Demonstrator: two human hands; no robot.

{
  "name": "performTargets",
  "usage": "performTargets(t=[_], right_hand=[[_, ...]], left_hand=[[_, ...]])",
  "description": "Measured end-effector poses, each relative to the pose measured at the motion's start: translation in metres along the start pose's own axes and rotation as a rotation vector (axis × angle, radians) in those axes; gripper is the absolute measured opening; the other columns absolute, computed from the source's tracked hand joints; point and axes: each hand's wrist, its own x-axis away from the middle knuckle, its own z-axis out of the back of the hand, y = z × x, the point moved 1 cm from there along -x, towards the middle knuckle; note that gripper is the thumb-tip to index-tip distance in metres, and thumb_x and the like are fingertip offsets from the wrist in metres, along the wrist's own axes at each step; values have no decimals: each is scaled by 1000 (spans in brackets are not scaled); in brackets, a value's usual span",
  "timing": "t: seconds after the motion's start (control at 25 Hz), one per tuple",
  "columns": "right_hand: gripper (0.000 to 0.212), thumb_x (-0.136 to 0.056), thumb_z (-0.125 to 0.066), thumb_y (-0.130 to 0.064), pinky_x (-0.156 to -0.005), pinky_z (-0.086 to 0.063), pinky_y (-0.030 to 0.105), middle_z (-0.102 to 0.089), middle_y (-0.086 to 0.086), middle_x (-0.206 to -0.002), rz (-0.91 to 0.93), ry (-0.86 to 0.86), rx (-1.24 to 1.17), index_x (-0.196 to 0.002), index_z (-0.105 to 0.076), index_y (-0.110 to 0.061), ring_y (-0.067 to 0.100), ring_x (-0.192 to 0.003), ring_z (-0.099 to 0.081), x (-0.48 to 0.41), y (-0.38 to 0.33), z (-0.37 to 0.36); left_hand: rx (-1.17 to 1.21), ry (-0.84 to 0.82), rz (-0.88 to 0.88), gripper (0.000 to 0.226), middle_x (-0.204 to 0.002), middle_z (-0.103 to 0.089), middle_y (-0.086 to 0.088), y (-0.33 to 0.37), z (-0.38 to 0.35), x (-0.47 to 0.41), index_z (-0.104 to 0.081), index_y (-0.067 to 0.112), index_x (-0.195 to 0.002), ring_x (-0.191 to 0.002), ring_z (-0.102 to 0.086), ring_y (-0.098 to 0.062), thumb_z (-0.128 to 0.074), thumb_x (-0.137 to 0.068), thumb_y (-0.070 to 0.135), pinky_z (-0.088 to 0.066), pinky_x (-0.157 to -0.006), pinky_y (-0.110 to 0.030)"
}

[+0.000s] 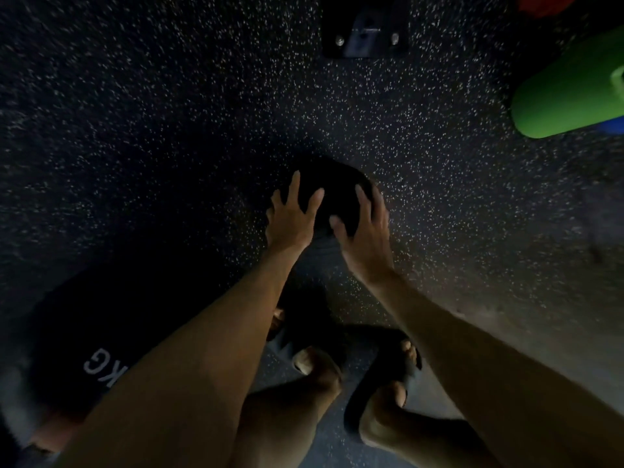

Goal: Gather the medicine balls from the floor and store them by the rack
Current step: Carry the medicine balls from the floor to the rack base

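Both hands were on a small black ball point(337, 187), and the grip was in the middle of the view, over the dark speckled floor point(169, 130). The left hand point(290, 217) lay on the left side of the ball with its fingers spread wide and bent a little over the curve. The right hand point(366, 231) covered the right side, with its fingers wrapped around the edge and its thumb pressed on the near face. So the ball sat between the two palms, held from both sides, and the hands did not touch each other. The ball was very dark against its own shadow, so I cannot tell if it rested on the floor or was already a little above it. Behind the grip, near the person's body, stood two bare feet in black slippers point(378, 352), just below the forearms. To the left of the grip and closer to the person was a second ball point(84, 332), bigger and black, with the white letters "KG" on it; the left forearm crossed in front of one part of it. Far ahead of the grip, a black metal plate point(364, 32) with two bolts lay on the floor. To the right of the grip and ahead of it, well apart, was a green thing point(567, 96) with a rounded end, with a blue thing point(614, 125) just beside it and a red thing point(547, 3) further ahead, at the border of the view.
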Motion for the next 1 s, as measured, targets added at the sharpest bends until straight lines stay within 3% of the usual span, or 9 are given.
performTargets(t=[0.08,0.24,0.4,0.48,0.56,0.68,0.8,0.88,1.0], right_hand=[[83,-95,-48,-65,-122,-17,53,4,3,-168,57,-10,33,-160,-9,-29,23,-155,3,8,-3,-8],[80,-94,-46,-67,-118,-15,64,1,0,-168,-22,-17,-12,-159,-11,-36,22,-154,3,-53,-26,0],[79,-91,-45,-73,-112,-21,67,-25,6,-162,-101,-68,-32,-156,-26,-31,30,-149,-20,-149,-47,26],[89,-81,-43,-83,-110,-29,66,-44,10,-150,-212,-112,-53,-148,-39,-25,34,-140,-36,-197,-60,36],[94,-76,-39,-86,-107,-36,63,-50,12,-143,-263,-74,-103,-142,-45,-20,35,-133,-44,-222,-67,43],[74,-94,-38,-69,-112,-35,57,-36,12,-151,-47,58,-85,-149,-35,-21,29,-139,-36,-198,-59,43],[78,-96,-36,-69,-120,-24,51,-13,11,-165,130,68,-18,-158,-19,-26,29,-151,-16,-170,-56,36],[79,-95,-32,-70,-119,-25,57,-8,11,-166,130,37,6,-159,-14,-28,29,-153,-10,-188,-66,36],[77,-96,-33,-69,-117,-22,63,-5,11,-167,71,-29,22,-160,-12,-29,30,-153,-7,-217,-87,45]], left_hand=[[38,-16,85,74,-159,-28,-12,10,16,-26,-16,42,-156,-140,-37,-40,-28,-92,77,-38,-108,-59],[146,-26,124,71,-151,-41,-13,27,42,-66,-32,23,-153,-133,-46,-34,-37,-97,66,-43,-106,-47],[188,91,-149,68,-162,-20,-11,37,43,-50,-19,25,-158,-147,-24,-30,-40,-101,55,-30,-116,-42],[191,84,-158,72,-166,-9,-8,45,42,-54,-9,31,-160,-152,-11,-32,-39,-100,58,-21,-120,-50],[183,127,-88,73,-164,-15,-10,64,46,-77,-11,38,-158,-148,-20,-35,-37,-96,67,-29,-117,-55],[183,143,31,79,-154,-35,-13,88,64,-137,-24,39,-155,-138,-39,-38,-33,-88,80,-39,-110,-56],[293,149,146,83,-139,-54,-12,100,92,-185,-46,23,-144,-129,-49,-36,-35,-85,81,-42,-107,-55],[303,212,135,75,-138,-53,-12,102,98,-181,-47,20,-143,-128,-50,-34,-39,-91,73,-43,-106,-52],[276,264,-17,66,-156,-37,-9,92,90,-144,-32,24,-154,-141,-34,-28,-41,-99,59,-33,-115,-44]])
